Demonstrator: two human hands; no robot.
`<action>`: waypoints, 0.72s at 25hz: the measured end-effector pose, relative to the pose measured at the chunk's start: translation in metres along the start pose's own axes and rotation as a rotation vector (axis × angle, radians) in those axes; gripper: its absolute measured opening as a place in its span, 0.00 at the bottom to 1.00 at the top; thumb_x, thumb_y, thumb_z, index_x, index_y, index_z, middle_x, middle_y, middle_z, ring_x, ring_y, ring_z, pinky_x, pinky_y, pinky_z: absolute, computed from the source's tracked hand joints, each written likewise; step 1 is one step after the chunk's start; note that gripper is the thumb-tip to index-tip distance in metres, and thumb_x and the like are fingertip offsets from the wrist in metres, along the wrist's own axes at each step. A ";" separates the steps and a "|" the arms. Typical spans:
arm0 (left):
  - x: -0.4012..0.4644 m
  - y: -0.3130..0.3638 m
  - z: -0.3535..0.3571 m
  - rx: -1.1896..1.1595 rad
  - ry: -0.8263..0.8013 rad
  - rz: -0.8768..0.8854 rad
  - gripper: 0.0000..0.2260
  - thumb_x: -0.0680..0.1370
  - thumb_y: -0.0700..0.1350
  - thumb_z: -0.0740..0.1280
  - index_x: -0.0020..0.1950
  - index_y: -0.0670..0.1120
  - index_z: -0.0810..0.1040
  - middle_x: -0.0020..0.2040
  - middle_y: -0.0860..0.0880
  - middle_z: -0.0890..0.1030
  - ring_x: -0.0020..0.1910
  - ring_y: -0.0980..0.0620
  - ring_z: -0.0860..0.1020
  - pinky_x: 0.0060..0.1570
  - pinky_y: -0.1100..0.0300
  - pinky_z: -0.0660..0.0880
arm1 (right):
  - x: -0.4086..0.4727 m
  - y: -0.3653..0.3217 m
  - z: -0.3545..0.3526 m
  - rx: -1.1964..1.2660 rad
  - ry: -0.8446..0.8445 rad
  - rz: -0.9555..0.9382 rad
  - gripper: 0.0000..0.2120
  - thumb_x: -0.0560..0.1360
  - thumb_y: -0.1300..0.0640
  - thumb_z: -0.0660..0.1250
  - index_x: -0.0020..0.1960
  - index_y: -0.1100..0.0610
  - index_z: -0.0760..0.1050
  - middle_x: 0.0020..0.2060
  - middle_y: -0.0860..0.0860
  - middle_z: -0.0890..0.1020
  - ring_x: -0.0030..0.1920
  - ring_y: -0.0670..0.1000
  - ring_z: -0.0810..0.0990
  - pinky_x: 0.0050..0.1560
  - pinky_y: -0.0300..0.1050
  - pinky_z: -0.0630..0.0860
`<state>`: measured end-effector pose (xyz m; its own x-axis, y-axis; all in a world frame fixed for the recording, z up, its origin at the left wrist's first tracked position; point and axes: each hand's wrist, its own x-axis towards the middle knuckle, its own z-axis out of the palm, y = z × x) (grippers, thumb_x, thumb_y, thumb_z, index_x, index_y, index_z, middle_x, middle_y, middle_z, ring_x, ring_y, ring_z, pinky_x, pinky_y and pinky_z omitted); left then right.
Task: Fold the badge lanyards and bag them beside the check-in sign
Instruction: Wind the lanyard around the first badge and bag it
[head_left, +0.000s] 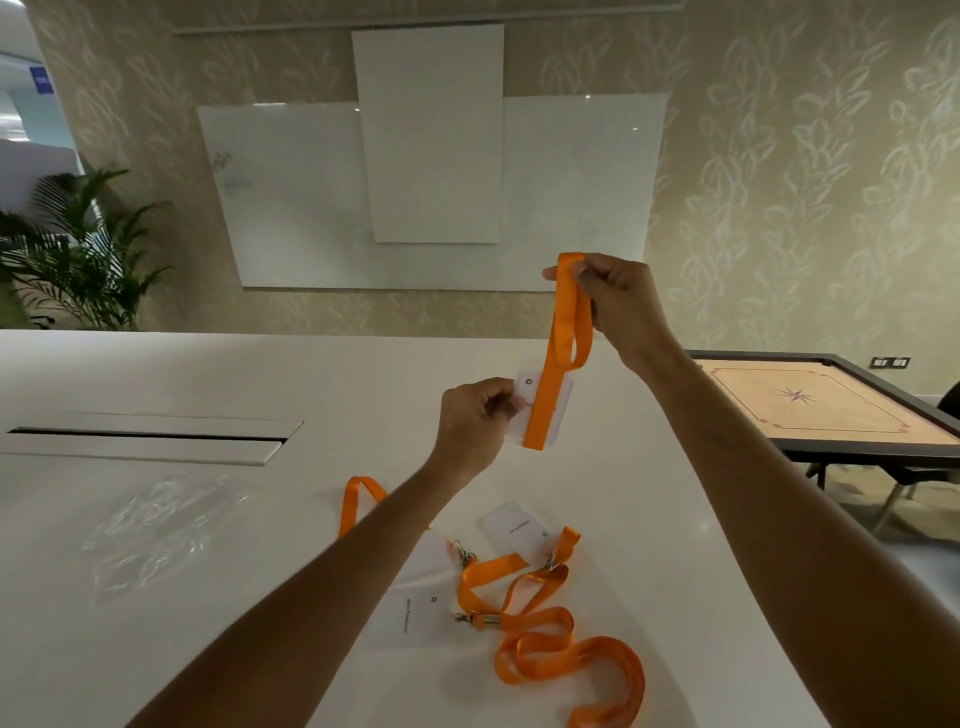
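Observation:
My right hand (618, 306) is raised above the white table (260, 374) and pinches the folded top of an orange lanyard strap (563, 332), which hangs down in layers. Lower down, my left hand (475, 423) grips the white badge card (524, 395) at the strap's bottom end. Two more orange lanyards (540, 623) with white badge cards (511, 525) lie loose and tangled on the table near me. Another orange loop (358, 499) shows behind my left forearm. Clear plastic bags (161, 530) lie crumpled at the left. No check-in sign is visible.
A recessed cable slot (150, 439) runs across the table at the left. A carrom board (826, 405) on a stand sits beyond the table's right edge. Whiteboards (431, 192) hang on the far wall, and a potted palm (78, 254) stands at the far left.

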<state>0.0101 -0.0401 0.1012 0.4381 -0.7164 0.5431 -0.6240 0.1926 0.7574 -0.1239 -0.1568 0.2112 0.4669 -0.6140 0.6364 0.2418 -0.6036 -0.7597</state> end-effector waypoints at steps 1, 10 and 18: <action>-0.002 0.001 0.000 -0.034 -0.024 -0.020 0.06 0.76 0.43 0.68 0.50 0.42 0.81 0.47 0.50 0.83 0.46 0.51 0.81 0.51 0.61 0.78 | 0.001 0.005 -0.001 -0.014 0.012 0.014 0.11 0.81 0.61 0.57 0.52 0.56 0.78 0.48 0.50 0.85 0.44 0.46 0.84 0.38 0.39 0.79; -0.021 0.017 0.006 -0.359 -0.126 -0.165 0.09 0.76 0.39 0.67 0.56 0.44 0.80 0.55 0.46 0.82 0.54 0.48 0.81 0.57 0.45 0.77 | -0.015 0.056 -0.005 0.189 -0.007 0.192 0.17 0.76 0.65 0.57 0.45 0.55 0.84 0.44 0.54 0.86 0.48 0.56 0.85 0.51 0.50 0.80; -0.013 0.027 -0.003 -0.415 -0.091 -0.119 0.07 0.77 0.37 0.66 0.49 0.47 0.82 0.50 0.49 0.84 0.50 0.51 0.83 0.49 0.55 0.81 | -0.045 0.093 0.006 0.171 -0.032 0.204 0.11 0.75 0.68 0.59 0.40 0.65 0.79 0.35 0.58 0.80 0.39 0.56 0.78 0.44 0.47 0.76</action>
<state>-0.0105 -0.0232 0.1153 0.4207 -0.8027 0.4227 -0.2511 0.3447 0.9045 -0.1172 -0.1822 0.1115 0.5471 -0.6959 0.4652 0.2786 -0.3726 -0.8852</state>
